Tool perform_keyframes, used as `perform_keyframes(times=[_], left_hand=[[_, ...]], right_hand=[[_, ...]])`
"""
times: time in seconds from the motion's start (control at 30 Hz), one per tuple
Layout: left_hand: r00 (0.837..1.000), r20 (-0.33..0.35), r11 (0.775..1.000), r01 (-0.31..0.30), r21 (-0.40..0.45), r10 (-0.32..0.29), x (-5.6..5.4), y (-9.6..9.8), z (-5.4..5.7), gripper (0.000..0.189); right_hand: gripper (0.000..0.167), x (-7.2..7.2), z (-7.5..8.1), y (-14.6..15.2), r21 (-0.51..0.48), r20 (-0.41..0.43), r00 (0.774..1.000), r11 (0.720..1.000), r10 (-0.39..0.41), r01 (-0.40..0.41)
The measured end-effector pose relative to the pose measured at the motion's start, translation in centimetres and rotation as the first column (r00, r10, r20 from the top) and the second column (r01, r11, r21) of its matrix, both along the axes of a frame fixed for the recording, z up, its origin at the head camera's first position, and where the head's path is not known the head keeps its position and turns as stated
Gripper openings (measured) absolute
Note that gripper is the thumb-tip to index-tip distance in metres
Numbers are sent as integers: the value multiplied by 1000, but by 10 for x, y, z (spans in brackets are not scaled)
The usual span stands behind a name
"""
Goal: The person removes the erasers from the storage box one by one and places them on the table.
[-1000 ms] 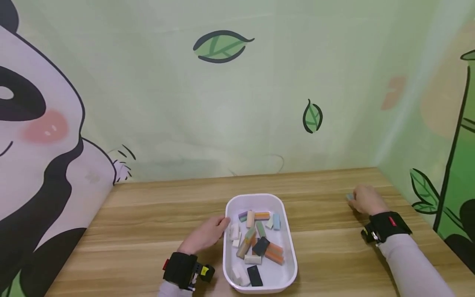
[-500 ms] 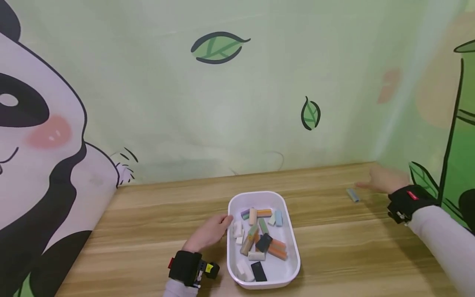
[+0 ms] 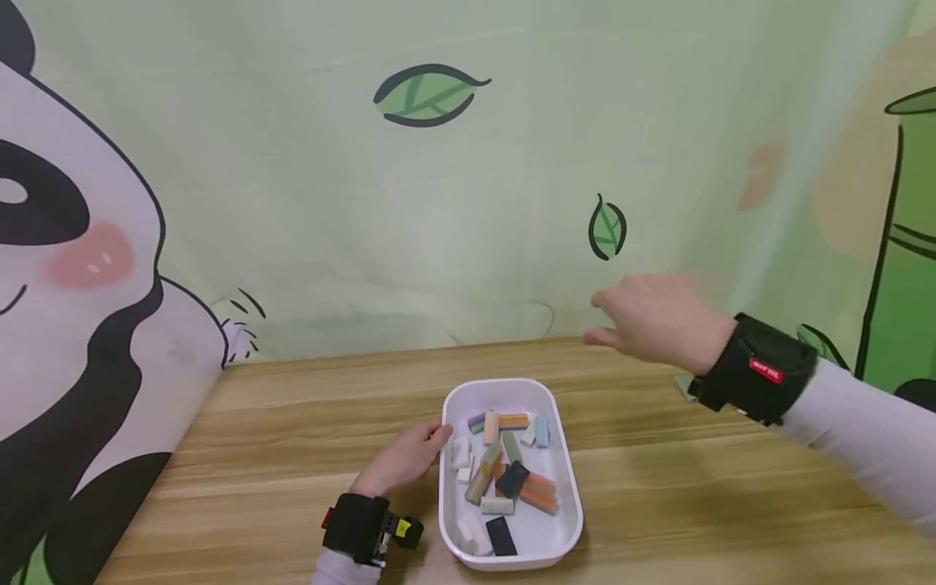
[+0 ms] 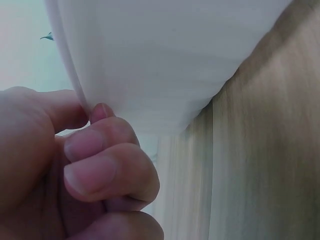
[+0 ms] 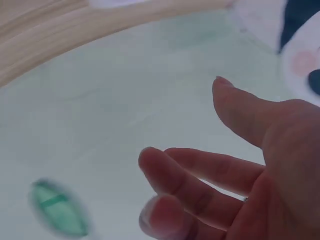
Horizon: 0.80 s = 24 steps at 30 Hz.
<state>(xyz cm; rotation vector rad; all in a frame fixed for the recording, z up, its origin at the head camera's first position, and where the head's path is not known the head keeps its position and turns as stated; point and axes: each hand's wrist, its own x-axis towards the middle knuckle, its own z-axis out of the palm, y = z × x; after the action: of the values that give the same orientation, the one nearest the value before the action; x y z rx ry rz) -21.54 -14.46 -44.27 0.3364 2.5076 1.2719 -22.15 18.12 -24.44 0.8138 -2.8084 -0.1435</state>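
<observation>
In the head view a white tray [image 3: 541, 532] stands on the table, holding several short, chalk-like sticks in white, black, orange, green, blue and other colours. My left hand [image 3: 398, 463] pinches the tray's left rim between thumb and fingers; the left wrist view shows the tray's outer wall [image 4: 150, 65] close up. Raised above the table's back right, my right hand [image 3: 654, 321] has thumb and fingers apart and nothing between them. Behind its wrist, a grey-blue stick [image 3: 684, 386] lies on the table, partly covered by the black wrist band.
The wooden table [image 3: 292, 422] ends at a pale green backdrop [image 3: 329, 203] printed with leaves. A printed panda [image 3: 95, 341] fills its left side. Another backdrop panel [image 3: 907, 268] borders the table on the right.
My right hand let go of the grey-blue stick at the table's back right, drew away rightward, then rose and swung left toward the tray. My left hand still holds the rim.
</observation>
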Motion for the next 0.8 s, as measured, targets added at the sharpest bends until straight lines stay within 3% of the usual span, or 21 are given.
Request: perform_keyframes(times=[0.1,0.2,0.37,0.53,0.6,0.67,0.8], left_hand=[[1000,6,1000,0,8,0,1,-1,-1,42],[1000,12,1000,-2,10,2,1,-1,-2,42],[1000,23,999,-5,33,4,1,-3,-2,39],[1000,4,999,5,31,-5,1,-5,-4,35],[1000,-8,1000,11,24,-11,1,-4,-4,34],[1000,-24,1000,17,13,-17,0,-3,-4,33],[1000,-26,1000,15,0,-15,0,-2,-2,32]], right_hand=[[33,6,-2,-38,-17,8,997,997,77,-77],[28,5,-14,-69,-38,54,990,991,134,-132],[23,2,-59,-113,-26,175,972,988,154,-152],[23,13,-107,-142,22,284,930,968,232,-248],[22,19,-117,-148,30,351,903,961,248,-275],[20,25,-122,-150,16,453,857,959,245,-283],[20,32,-125,-152,-47,665,711,963,227,-264]])
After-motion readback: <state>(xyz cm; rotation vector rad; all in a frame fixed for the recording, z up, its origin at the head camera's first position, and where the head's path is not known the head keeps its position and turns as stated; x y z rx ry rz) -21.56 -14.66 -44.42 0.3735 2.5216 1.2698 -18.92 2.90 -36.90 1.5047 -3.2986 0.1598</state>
